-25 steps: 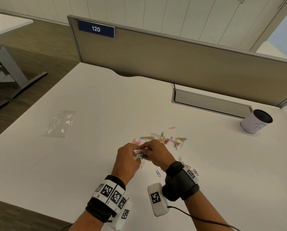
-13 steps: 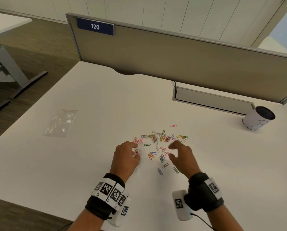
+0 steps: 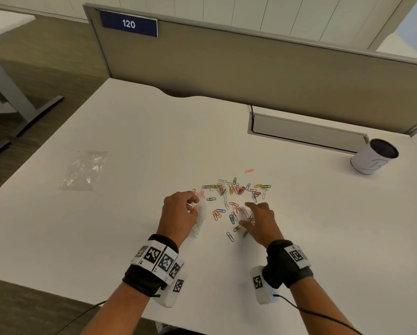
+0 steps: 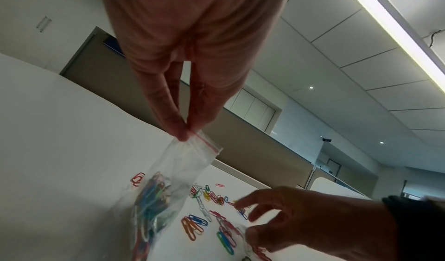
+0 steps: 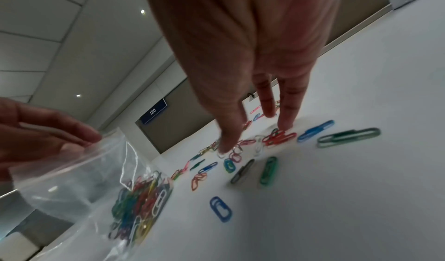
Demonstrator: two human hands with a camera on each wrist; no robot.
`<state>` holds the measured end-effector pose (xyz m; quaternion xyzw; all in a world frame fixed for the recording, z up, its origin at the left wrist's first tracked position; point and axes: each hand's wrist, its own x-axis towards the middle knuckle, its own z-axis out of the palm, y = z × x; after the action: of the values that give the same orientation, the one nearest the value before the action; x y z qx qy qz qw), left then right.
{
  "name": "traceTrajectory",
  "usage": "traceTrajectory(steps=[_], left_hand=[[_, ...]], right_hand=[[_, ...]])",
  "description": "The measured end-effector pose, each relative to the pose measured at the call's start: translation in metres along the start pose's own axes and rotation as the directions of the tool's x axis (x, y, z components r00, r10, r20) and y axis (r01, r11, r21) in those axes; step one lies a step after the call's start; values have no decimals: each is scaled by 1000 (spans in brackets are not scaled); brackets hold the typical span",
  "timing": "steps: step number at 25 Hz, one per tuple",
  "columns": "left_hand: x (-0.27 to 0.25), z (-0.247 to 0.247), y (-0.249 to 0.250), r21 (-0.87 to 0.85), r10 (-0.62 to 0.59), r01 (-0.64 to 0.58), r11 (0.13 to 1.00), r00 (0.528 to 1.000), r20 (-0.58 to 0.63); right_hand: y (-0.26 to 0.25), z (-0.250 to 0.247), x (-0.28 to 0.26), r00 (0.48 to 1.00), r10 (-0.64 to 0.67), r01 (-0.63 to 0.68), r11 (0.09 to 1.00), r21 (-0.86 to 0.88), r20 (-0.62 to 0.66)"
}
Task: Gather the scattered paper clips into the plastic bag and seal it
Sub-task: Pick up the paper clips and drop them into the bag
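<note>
Left hand point(image 3: 179, 213): we are pinching the red-striped top edge of the bag point(image 4: 166, 185) between thumb and fingertips, holding it upright with its bottom resting on the desk point(image 3: 105, 238). The mouth of the bag is gaping toward the right. A bunch of mixed-colour clips is sitting in its lower part.

Right hand point(image 3: 259, 220): we are reaching down with fingers spread and mostly straight, gripping nothing. The fingertips point(image 5: 286, 124) are touching the desk among the loose clips point(image 3: 234, 197), beside a red cluster point(image 5: 279, 137); the thumb is coming down on a pale clip to the left of it.

Loose clips: these are lying scattered on the desk just right of the bag and under the right hand, with the thickest spread running in a band on the far side of both hands. One pink clip point(image 3: 249, 170) is lying apart, farther off. A blue clip point(image 3: 230, 236) and a green one are lying on the near side, by the right wrist.

Second bag point(image 3: 84, 170): we are seeing another clear bag lying flat, well apart to the far left.

Cup point(image 3: 373, 159): a white cup with a dark inside is standing at the far right, near a grey flap point(image 3: 306, 131) set in the desk.

Partition point(image 3: 251, 68): a tan partition is running along the far edge, carrying a blue plate point(image 3: 129, 24) reading 120.
</note>
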<state>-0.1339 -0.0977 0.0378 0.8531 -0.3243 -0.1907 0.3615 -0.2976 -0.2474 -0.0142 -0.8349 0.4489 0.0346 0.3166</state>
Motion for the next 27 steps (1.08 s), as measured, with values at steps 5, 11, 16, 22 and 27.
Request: traceTrajectory(steps=[5,11,16,22,27], left_hand=[[1,-1,-6,31,-18,18,999,1000,6],[1,-2,-5,27,-40,40,999,999,20],[0,-1,-3,18,-44,44,999,999,29],[0,0,0,5,-28,28,1000,998,51],[-1,0,2,8,-28,28,1000,998,49]], right_hand=[[-16,15,6,980,-111,154,950,-271,168],[-9,25,12,959,-283,282,949,-139,7],[-15,22,8,931,-366,345,864,-366,14],[-14,18,14,960,-281,268,923,-275,-12],[-3,2,10,988,-26,84,918,389,-154]])
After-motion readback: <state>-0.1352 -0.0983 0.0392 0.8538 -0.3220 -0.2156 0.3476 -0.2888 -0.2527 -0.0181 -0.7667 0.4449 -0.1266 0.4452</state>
